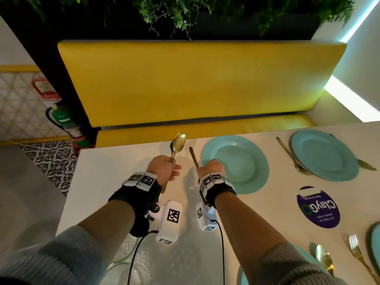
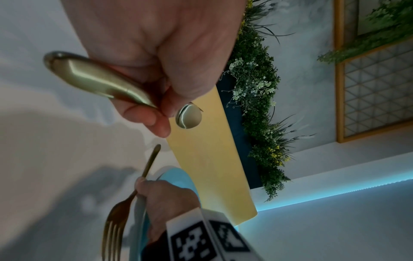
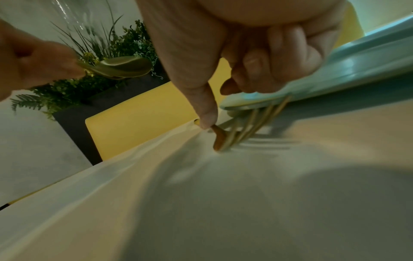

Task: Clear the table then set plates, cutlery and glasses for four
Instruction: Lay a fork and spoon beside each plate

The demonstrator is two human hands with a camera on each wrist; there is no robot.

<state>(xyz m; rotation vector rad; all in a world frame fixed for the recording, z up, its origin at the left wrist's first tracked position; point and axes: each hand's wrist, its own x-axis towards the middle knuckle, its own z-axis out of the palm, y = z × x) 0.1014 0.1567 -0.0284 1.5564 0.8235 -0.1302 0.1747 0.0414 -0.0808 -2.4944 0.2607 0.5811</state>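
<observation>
1. The left hand [image 1: 163, 169] grips gold spoons [image 1: 178, 144] above the white table [image 1: 115, 161], bowls pointing towards the yellow bench [image 1: 195, 83].
2. The right hand [image 1: 211, 168] pinches a gold fork [image 2: 118, 219] beside the blue plate [image 1: 238, 163], handle pointing benchward, tines touching the table.

Both forearms reach forward side by side, sleeves pushed up near the elbows, each wrist wrapped in a black strap bearing white marker blocks. The left hand [image 1: 162, 168] is raised, knuckles up, fingers and thumb curled round what it holds. The right hand [image 1: 211, 168] sits low at the worktop, thumb [image 3: 206, 113] pointing down, the other fingers [image 3: 268, 70] curled in a pinch.
</observation>
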